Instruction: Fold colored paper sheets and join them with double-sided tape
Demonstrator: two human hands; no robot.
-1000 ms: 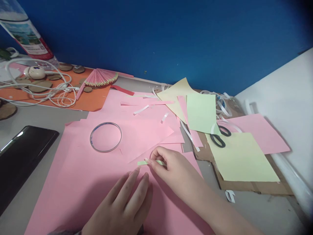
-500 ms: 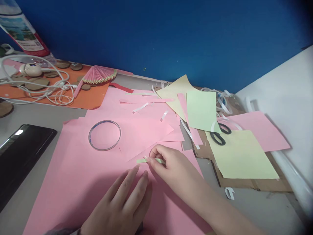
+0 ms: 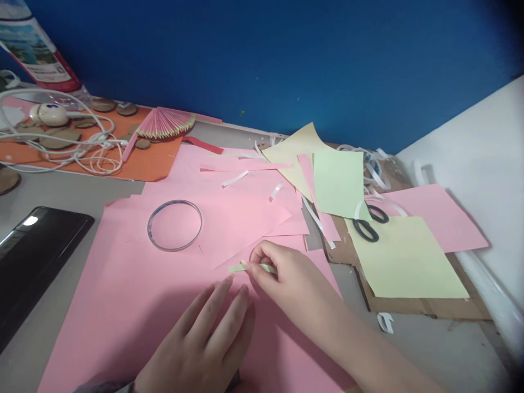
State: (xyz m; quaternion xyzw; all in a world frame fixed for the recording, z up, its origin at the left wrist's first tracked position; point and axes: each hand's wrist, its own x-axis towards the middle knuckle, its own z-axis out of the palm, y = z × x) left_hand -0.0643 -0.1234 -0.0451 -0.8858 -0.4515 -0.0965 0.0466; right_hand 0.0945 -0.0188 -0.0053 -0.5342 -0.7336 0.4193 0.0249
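Between the thumb and forefinger of my right hand [image 3: 274, 267] is a narrow light-green paper strip [image 3: 235, 268]; its left end sticks out past the fingertips. My left hand [image 3: 213, 322] rests on the large pink paper [image 3: 106, 284] with its fingers stretched out, just below the strip. The left fingertips come close to the strip's free end, and I cannot tell whether they touch it. A thin ring [image 3: 175, 250], possibly an empty tape core, lies on the pink paper up and left of both hands.
Scissors with black handles [image 3: 366, 230] lie among green and yellow-green sheets [image 3: 409, 262] over cardboard [image 3: 434, 309] at right. A black phone [image 3: 45, 256] lies at left. Behind are white earphones [image 3: 53, 114], a pink folded paper fan [image 3: 164, 124], a bottle [image 3: 41, 60] and the blue partition [image 3: 262, 60].
Both hands and the green strip hold nearly the same positions. The whole view has shifted very slightly.
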